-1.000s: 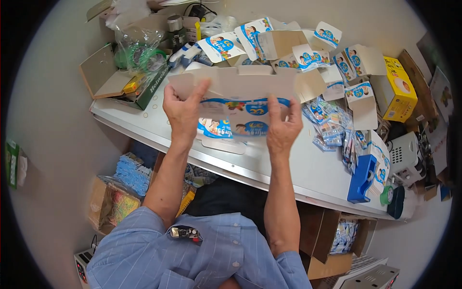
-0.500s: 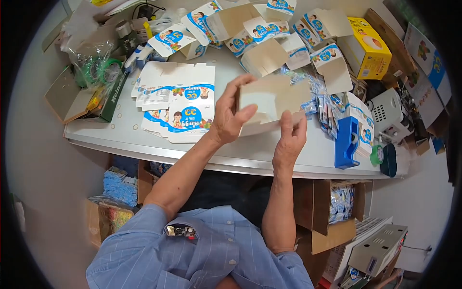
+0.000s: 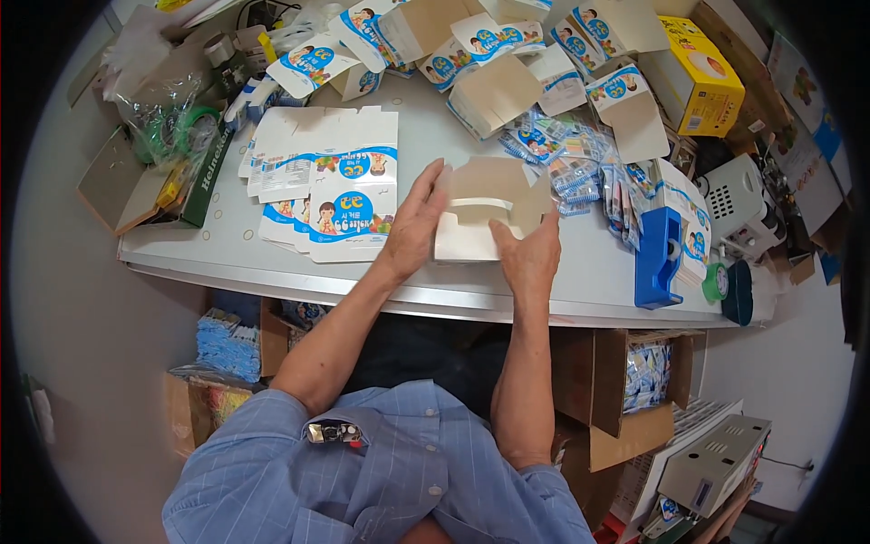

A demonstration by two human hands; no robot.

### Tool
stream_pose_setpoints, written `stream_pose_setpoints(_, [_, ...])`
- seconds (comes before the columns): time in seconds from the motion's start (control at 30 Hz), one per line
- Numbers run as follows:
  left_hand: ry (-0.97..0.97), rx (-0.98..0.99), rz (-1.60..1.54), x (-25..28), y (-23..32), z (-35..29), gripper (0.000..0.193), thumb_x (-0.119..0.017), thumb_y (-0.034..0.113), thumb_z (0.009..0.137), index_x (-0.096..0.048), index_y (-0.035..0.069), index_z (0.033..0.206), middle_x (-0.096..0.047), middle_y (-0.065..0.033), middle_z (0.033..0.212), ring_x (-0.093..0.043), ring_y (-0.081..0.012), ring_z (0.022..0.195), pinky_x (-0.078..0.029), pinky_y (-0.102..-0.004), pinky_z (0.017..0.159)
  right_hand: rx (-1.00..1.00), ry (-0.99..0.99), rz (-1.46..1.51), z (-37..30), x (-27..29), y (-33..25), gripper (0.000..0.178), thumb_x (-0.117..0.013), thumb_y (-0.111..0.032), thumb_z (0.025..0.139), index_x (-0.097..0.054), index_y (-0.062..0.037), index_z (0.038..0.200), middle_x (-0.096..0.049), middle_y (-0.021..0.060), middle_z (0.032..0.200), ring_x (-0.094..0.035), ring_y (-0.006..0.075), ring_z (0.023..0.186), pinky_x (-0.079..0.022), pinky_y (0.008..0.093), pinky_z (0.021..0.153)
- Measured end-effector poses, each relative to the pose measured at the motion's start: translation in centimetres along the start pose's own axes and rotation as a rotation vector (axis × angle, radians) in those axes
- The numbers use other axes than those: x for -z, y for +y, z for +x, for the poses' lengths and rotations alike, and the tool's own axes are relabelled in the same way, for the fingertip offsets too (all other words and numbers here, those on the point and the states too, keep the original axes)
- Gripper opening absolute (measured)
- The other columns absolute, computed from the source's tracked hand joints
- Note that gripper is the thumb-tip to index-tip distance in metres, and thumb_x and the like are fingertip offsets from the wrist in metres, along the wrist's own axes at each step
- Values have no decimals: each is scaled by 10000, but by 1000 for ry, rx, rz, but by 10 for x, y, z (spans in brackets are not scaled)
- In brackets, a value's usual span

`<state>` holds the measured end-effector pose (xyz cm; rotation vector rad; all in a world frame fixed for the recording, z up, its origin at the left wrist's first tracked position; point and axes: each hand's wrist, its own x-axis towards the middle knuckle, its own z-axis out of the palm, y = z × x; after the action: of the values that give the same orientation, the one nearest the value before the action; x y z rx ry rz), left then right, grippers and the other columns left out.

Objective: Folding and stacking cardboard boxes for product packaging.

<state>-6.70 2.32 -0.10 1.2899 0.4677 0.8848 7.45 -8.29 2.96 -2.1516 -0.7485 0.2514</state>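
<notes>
A small open carton (image 3: 480, 214) stands between my hands near the front edge of the table, its plain inner side showing and its top flaps partly folded. My left hand (image 3: 415, 227) presses along the carton's left side with fingers stretched together. On the right side, my right hand (image 3: 530, 257) grips the wall, its thumb on the front flap and its fingers mostly hidden behind the panel. To the left lies a stack of flat printed carton blanks (image 3: 349, 195), white and blue. Small blue-and-clear sachets (image 3: 580, 163) lie heaped to the right.
Several opened cartons (image 3: 494, 91) crowd the back of the table. At right are a blue tape dispenser (image 3: 657, 258), a green tape roll (image 3: 715, 282) and a yellow box (image 3: 698, 82). A green carton tray (image 3: 201, 186) stands at left. Cardboard boxes (image 3: 607, 381) sit below the table.
The carton has come down level onto the table, and a front flap is folded inward. My left thumb has left the front panel; my right thumb has moved onto the flap.
</notes>
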Motion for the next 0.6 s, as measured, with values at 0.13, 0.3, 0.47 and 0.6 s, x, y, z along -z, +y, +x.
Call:
stream_pose_setpoints(0.13, [42,-49,-64,-1,-16,-8,604,-572,223,1031,-324,-13,1529,-454,-187,1471,-435,-251,1371,-310,-344,1164,41,10,183,-4,-2,0,788,-829,-165,765,-443,42,1420,-595,263,1302,-585,398,1211,-467,437,1026])
stream_pose_setpoints(0.3, [-12,132,84,2,11,0,602,-627,72,918,-399,-11,1468,-570,-143,1319,-556,-202,1212,-441,-300,1035,115,-199,576,-8,1,8,694,-729,-205,899,-413,36,1468,-577,209,1383,-549,296,1289,-414,384,1083])
stream_pose_setpoints(0.47, [-100,270,174,9,12,14,641,-606,49,835,-401,-10,1439,-567,-173,1321,-577,-247,1193,-465,-342,1013,-49,-466,1106,17,43,43,695,-272,-530,1086,-336,-29,1564,-447,155,1535,-430,266,1391,-291,394,1173])
stream_pose_setpoints(0.6, [-167,313,-46,6,12,13,706,-691,34,824,-403,24,1468,-563,-131,1331,-562,-217,1214,-437,-329,1050,50,-477,683,47,24,23,705,-796,-133,829,-491,19,1446,-585,198,1395,-580,301,1249,-456,362,1039])
